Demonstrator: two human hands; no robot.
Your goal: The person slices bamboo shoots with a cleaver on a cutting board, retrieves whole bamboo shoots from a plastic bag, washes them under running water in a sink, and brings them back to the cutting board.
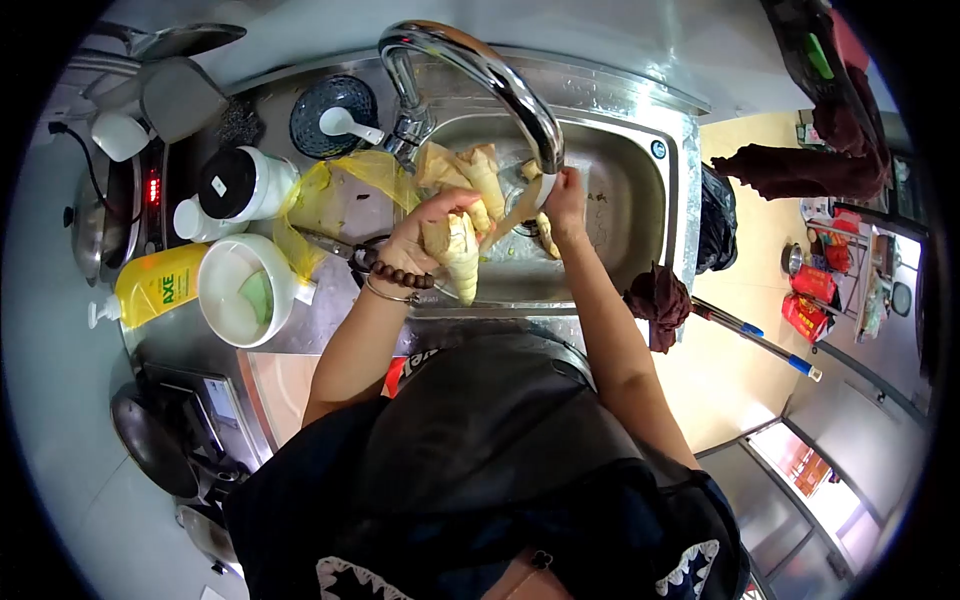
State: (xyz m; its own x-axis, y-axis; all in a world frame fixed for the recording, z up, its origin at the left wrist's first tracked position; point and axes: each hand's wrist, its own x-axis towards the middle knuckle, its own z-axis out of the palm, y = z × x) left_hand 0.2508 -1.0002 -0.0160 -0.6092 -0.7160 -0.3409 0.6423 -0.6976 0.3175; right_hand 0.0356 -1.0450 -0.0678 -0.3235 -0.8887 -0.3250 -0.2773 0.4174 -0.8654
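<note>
Over the left part of the steel sink (620, 240), my left hand (418, 232) is closed around a pale yellow bamboo shoot (461, 262), its tip pointing toward me. My right hand (567, 207), to the right under the faucet spout (545, 140), pinches a light brown strip of husk (518, 215) that stretches back toward the left hand. More bamboo shoots (483, 178) lie just beyond my left hand at the sink's left side. A curved peeled piece (548, 236) rests in the basin between the hands.
On the left counter stand a white bowl (215, 290) with a green sponge, a yellow AXE bottle (165, 280) and white containers (265, 180). A yellow mesh bag (310, 215) lies near the sink. Behind are a dark colander (310, 125) and the chrome faucet (470, 45).
</note>
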